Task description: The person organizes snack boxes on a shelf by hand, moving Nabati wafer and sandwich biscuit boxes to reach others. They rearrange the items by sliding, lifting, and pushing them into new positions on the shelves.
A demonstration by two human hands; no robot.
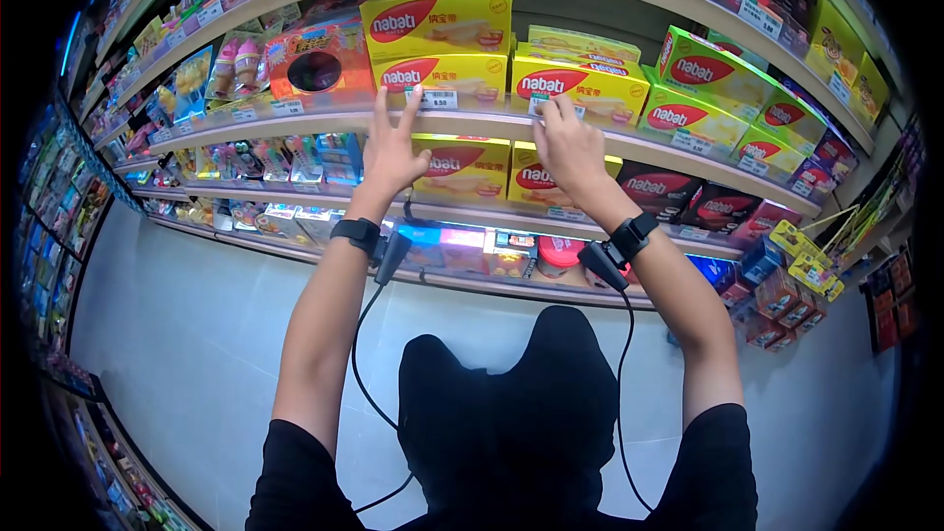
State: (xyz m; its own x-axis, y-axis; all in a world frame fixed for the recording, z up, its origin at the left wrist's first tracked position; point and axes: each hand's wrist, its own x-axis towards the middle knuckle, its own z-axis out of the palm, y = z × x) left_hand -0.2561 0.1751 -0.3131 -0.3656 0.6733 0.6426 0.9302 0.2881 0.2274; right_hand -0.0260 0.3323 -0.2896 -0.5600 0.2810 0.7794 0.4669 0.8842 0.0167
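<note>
My left hand is open, its fingers spread upward against the shelf edge, beside a white price tag reading 8.50. Behind that tag, yellow nabati wafer boxes are stacked two high. My right hand has its fingers curled closed at a second price tag on the same edge, covering part of it. Just above those fingers stands another yellow nabati box, with more boxes behind it. Both wrists wear black straps with cabled devices.
An orange box with a dark round window stands left of the yellow boxes. Green nabati boxes stand to the right. More nabati boxes fill the shelf below. Stacked small boxes and yellow hanging packs jut out at right.
</note>
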